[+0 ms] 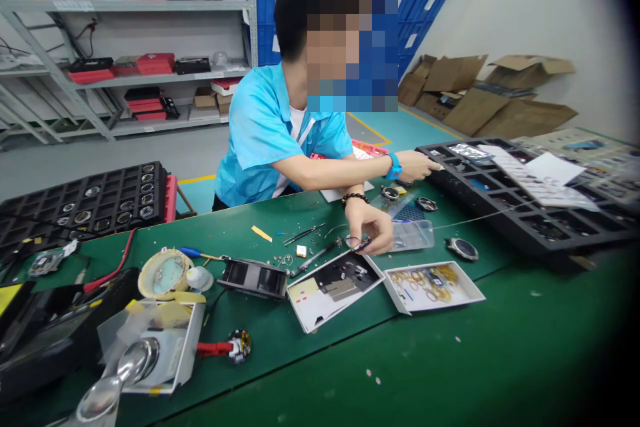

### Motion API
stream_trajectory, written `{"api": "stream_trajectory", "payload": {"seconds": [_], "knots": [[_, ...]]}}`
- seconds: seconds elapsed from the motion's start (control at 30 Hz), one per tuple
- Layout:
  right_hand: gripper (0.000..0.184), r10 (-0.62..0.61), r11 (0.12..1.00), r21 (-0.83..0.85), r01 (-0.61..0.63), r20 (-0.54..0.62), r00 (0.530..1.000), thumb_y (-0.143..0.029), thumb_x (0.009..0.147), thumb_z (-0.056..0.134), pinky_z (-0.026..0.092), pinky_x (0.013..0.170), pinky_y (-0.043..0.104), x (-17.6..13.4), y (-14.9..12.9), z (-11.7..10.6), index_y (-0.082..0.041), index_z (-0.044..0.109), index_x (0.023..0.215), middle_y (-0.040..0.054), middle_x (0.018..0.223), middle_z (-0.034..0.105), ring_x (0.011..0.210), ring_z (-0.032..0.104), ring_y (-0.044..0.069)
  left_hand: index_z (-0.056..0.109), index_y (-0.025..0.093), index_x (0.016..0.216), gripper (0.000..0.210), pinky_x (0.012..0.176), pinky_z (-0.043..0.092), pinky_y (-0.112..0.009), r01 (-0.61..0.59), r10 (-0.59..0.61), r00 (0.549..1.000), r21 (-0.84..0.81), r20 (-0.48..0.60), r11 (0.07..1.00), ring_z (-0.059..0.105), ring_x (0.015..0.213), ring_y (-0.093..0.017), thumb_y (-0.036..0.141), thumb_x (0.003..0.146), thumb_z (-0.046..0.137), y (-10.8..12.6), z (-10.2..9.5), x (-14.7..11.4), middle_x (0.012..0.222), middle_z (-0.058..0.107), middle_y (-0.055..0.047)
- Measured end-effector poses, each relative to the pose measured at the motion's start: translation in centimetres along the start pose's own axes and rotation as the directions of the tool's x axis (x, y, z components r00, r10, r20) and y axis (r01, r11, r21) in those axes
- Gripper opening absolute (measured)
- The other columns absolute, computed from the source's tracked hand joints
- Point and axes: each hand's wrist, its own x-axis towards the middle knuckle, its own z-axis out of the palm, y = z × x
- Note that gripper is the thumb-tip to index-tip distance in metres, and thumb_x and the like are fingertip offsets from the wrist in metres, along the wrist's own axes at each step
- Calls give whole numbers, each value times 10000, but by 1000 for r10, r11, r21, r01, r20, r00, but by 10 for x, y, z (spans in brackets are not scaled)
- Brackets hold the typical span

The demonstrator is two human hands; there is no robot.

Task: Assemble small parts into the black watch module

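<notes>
Neither of my hands shows in the head view. Across the green table, a co-worker in a light blue shirt sits with head turned to the right. One of that person's hands is over a white box with small parts, fingers around a small dark item I cannot make out. The other hand reaches to the edge of a black compartment tray. A second white box holds yellowish rings. Right of it lies a round watch.
At left are a white box with clear sheets, shiny round metal pieces, a small black fan, a round cream dish and a red-strapped watch part. Another black tray stands farther left. Shelves and cardboard boxes stand behind.
</notes>
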Motion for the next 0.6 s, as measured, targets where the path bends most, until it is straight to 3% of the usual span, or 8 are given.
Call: {"api": "stream_trajectory", "payload": {"seconds": [0.13, 0.2, 0.3, 0.37, 0.47, 0.53, 0.6], "knots": [[276, -1, 1000, -2, 1, 18, 1000, -22, 639, 838, 590, 624, 291, -6, 3, 0, -89, 687, 860, 109, 797, 651, 682, 693, 246, 154, 361, 722, 310, 499, 84, -232, -9, -3, 993, -109, -115, 994, -42, 617, -101, 528, 690, 414, -33, -39, 0, 615, -30, 132], [301, 7, 1000, 27, -7, -1, 1000, 7, 624, 829, 584, 610, 282, -5, 2, -1, -105, 678, 859, 98, 792, 650, 664, 686, 241, 180, 365, 708, 243, 496, 91, -238, 17, -52, 972, -151, -230, 988, -15, 592, -104, 465, 736, 399, -39, -51, 2, 619, -20, 132], [308, 44, 994, 95, -44, -1, 999, 33, 668, 786, 589, 628, 269, -4, -4, -5, -133, 665, 897, 90, 818, 658, 703, 700, 234, 254, 333, 706, 206, 524, 128, -250, 77, -160, 900, -214, -406, 974, 103, 532, -105, 249, 894, 260, -37, -60, 0, 605, 69, 117], [291, 86, 987, 137, -89, 27, 996, 26, 718, 750, 599, 663, 275, -3, -11, -9, -145, 661, 936, 92, 850, 664, 755, 715, 234, 300, 301, 708, 379, 550, 143, -259, 133, -246, 842, -257, -481, 957, 204, 501, -95, 99, 958, 98, -31, -62, -4, 584, 154, 99], [284, 141, 977, 156, -145, 42, 989, 15, 739, 734, 606, 693, 289, 0, -21, -16, -156, 651, 951, 95, 870, 664, 787, 724, 236, 345, 267, 745, 516, 572, 129, -274, 198, -348, 768, -318, -537, 927, 277, 479, -93, 24, 976, -48, -17, -59, -11, 564, 219, 81], [292, 106, 988, 107, -109, 36, 994, 3, 740, 740, 605, 709, 271, 4, -23, -19, -154, 652, 971, 92, 871, 658, 794, 728, 216, 378, 235, 827, 485, 578, 129, -271, 178, -354, 740, -341, -572, 923, 298, 495, -99, 6, 978, -22, -5, -48, -20, 589, 246, 79], [294, -8, 1000, 24, 7, 66, 998, 27, 754, 689, 593, 719, 215, 9, -21, -21, -133, 654, 998, 97, 910, 650, 840, 732, 168, 403, 204, 955, 451, 576, 144, -258, 115, -316, 721, -343, -617, 932, 313, 524, -109, -32, 946, 19, 11, -26, -36, 637, 269, 73]]}}
